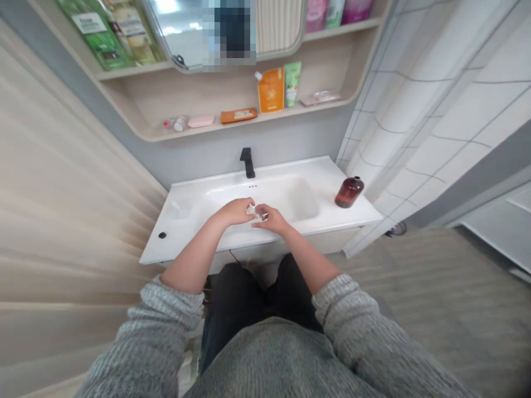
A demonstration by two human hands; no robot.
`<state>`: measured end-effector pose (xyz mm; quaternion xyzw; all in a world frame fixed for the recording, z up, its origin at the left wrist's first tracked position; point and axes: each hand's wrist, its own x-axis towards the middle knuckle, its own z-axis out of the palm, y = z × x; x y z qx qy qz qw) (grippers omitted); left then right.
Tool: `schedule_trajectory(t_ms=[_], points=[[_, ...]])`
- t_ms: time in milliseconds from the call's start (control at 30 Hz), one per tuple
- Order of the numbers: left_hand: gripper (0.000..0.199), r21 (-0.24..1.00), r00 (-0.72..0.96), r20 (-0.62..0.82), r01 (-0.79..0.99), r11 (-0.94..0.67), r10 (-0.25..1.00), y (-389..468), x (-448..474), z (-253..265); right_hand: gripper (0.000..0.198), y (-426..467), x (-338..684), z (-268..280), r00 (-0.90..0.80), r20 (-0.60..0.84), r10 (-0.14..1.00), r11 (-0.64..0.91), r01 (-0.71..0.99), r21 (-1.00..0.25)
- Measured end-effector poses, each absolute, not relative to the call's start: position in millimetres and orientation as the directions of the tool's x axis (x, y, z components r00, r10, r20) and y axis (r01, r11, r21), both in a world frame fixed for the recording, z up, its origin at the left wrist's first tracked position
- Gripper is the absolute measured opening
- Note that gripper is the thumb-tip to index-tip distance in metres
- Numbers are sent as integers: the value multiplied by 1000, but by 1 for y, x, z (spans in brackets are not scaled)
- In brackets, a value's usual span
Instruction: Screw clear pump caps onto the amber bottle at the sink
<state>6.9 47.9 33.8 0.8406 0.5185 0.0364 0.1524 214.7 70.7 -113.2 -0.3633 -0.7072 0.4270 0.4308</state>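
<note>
Over the front of the white sink basin (265, 193), my two hands meet with fingers curled. My left hand (238, 211) is closed on a small white piece (251, 210), pinched at the fingertips. Right beside it, my right hand (271, 219) closes around a small, clear, shiny piece (261, 216). Fingers partly cover both pieces, and I cannot tell whether they are joined or what kind they are. To the right on the countertop stands an amber bottle (349, 192), upright with an uncovered neck and some liquid inside.
A black faucet (248, 163) rises behind the basin. A round black piece (162, 235) lies on the left counter. Above, a shelf (232, 126) holds an orange pouch (271, 91), a green tube (292, 84) and a pink soap bar (201, 121). A curtain (83, 193) hangs at left.
</note>
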Motion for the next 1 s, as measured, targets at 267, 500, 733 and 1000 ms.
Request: schedule_trajectory(t_ms=[267,500,733,1000], points=[[45,233,388,-141,907,-350,911,44,15,39,72,69,215,-111,-380,319,868,394,138,-909],[42,248,496,-113,853,-459,861,44,7,39,73,69,215,-112,-371,302,878,372,132,-919],[52,156,274,-170,956,-248,947,42,28,44,78,70,215,-113,-408,311,858,397,144,-906],[39,251,451,-126,876,-412,883,51,28,43,74,68,215,-110,-391,301,870,383,149,-912]])
